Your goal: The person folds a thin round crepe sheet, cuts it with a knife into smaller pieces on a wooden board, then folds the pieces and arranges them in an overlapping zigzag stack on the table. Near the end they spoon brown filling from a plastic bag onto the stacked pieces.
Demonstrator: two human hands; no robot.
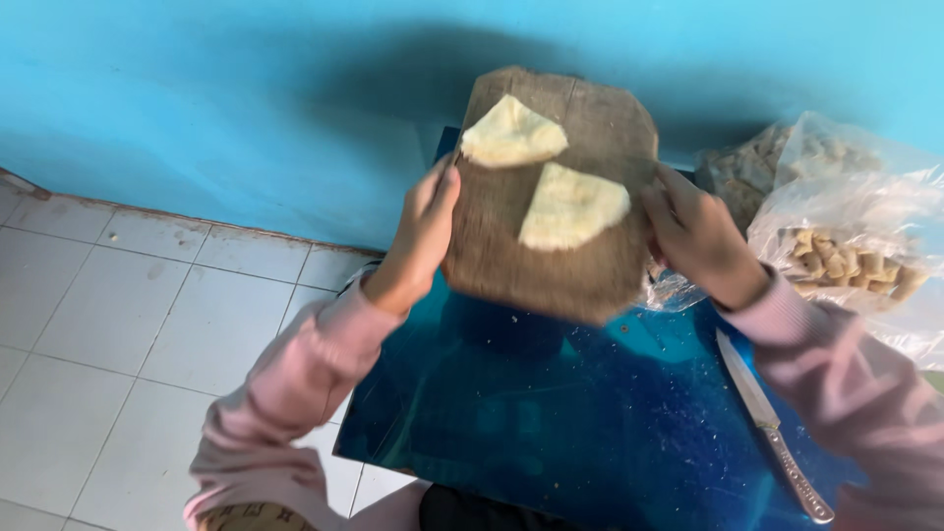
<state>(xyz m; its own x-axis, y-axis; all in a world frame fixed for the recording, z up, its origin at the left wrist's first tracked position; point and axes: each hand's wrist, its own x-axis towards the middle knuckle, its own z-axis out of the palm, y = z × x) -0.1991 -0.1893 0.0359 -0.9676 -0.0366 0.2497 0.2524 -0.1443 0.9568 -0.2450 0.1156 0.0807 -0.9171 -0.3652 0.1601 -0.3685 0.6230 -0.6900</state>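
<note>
The left hand [421, 236] is gripping the left edge of a worn wooden cutting board [551, 256], thumb lying over the top face and the fingers hidden beneath, so the hand is closed on the board. The board is being held up off the blue table [551, 433], tilted with its far end toward the turquoise wall [246, 98]. Two pale, flat pieces of dough-like food [570, 206] are lying on its upper half, one above the other, near each other but apart; they are looking soft and loose, likely to slide if the tilt steepens. The board is seeming stiff and fairly heavy, rough-surfaced rather than slippery, so holding it at both side edges is looking like the steady way to carry it. The right hand [700, 241] is clasping the right edge in the same manner. Beyond it, clear plastic bags [846, 226] of small tan pieces are resting by the wall, and a knife [772, 433] is lying on the table, well apart from both hands.
</note>
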